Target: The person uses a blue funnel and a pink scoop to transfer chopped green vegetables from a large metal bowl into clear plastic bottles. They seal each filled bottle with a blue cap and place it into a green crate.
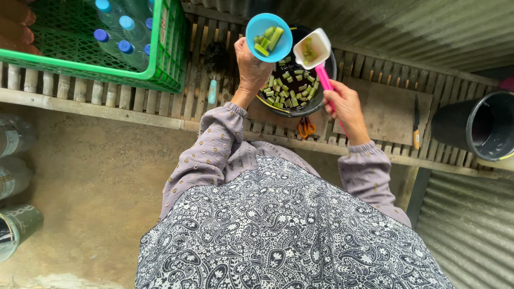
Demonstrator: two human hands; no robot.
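My left hand (251, 67) holds a small blue bowl (269, 36) with a few green vegetable pieces in it, raised over a black pot (326, 69). My right hand (347, 107) grips the pink handle of a white ladle (313, 49) lifted above the same pot. The ladle's cup carries some green bits. The pot stands on a slatted wooden bench (160, 101) and is filled with several cut green stalk pieces in dark liquid.
A green crate (85, 64) of blue-capped plastic bottles sits at the bench's left. Orange scissors (306, 128) lie in front of the pot. A wooden board (391, 109) and a knife (416, 126) lie to the right, beside a black bucket (482, 126). Corrugated metal sheeting stands behind.
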